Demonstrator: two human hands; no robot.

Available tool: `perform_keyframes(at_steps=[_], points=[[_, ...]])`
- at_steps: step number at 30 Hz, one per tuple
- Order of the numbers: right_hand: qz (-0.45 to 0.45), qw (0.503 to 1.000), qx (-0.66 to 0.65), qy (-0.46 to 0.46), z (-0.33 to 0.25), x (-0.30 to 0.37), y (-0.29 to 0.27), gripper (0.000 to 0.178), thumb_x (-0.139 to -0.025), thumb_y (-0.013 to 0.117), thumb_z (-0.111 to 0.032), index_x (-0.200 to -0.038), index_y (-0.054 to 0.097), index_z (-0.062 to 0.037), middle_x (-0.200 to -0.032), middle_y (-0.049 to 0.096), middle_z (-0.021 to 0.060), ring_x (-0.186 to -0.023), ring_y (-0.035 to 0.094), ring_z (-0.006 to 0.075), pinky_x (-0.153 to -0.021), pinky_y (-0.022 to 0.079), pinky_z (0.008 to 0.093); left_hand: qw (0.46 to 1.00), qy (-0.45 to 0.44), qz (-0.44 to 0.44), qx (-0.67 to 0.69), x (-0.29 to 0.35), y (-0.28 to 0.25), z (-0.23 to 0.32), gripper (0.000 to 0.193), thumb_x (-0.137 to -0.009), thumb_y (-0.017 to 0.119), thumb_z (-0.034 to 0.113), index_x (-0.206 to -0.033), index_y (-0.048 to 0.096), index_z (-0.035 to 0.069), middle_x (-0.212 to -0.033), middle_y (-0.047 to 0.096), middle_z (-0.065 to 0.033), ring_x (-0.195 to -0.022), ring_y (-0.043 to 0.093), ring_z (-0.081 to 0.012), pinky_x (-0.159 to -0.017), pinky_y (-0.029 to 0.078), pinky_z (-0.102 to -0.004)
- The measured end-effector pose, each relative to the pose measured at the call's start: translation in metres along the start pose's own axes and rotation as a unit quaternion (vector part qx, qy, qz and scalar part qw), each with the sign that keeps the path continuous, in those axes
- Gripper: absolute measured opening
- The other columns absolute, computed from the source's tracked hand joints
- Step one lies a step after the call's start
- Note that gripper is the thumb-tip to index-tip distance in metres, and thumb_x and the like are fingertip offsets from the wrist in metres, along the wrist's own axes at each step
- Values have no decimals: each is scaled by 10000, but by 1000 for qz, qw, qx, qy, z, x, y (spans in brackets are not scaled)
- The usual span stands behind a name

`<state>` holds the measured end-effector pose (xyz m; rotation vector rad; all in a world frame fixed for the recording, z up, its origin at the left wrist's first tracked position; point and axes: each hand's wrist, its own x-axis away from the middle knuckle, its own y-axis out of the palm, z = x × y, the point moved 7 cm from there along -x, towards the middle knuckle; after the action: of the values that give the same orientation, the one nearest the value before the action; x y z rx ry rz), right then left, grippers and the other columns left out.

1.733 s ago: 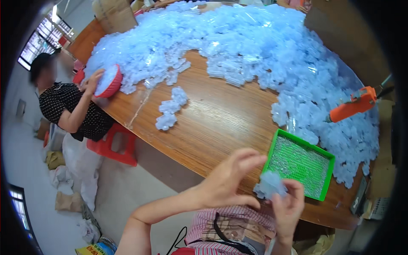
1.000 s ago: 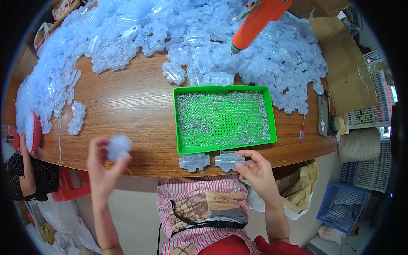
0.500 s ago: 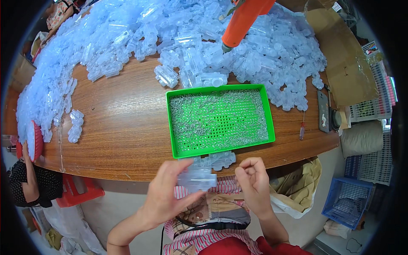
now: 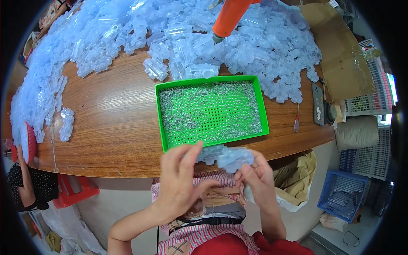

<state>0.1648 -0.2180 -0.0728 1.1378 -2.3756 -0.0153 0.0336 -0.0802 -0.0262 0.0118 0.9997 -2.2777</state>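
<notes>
Head-worn wide fisheye view, downward from near above the table (image 4: 110,114)

A red-handled screwdriver (image 4: 296,123) and a dark phone (image 4: 318,102) lie near the table's (image 4: 102,131) right edge, where a brown cardboard sheet (image 4: 346,63) stands. Past that edge sits a blue plastic crate (image 4: 342,196); below the near edge, toward its left end, a red plastic stool (image 4: 78,199) stands beside a person in a dotted black top (image 4: 40,187).
</notes>
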Motion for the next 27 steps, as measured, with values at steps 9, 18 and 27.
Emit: perform_keyframes(at_steps=[9,18,27], points=[[74,992,92,-37,5,-16,-36,388,-946,542,-84,-1235,298,-1,-946,568,130,-659,534,82,-483,449,198,987,-71,35,-140,19,-16,-42,885,-596,865,269,-1310,375,91,-1258,378,-150,-1196,341,-362,-977,261,-509],[149,965,213,-39,2,-16,-32,384,-907,625,-97,-1234,426,-64,-734,577,5,-538,480,33,-436,358,185,991,-65,48,-105,21,-35,-47,928,-557,835,480,-1288,395,113,-1224,411,-141,-1173,384,-346,-942,278,-482],[199,942,212,-166,-24,-10,-61,214,-978,535,-182,-1152,453,-86,-653,408,-58,-460,295,-16,-374,188,169,862,-314,270,-293,47,-205,-189,762,-762,761,316,-1325,334,31,-1290,409,-175,-1247,320,-343,-1010,241,-522]])
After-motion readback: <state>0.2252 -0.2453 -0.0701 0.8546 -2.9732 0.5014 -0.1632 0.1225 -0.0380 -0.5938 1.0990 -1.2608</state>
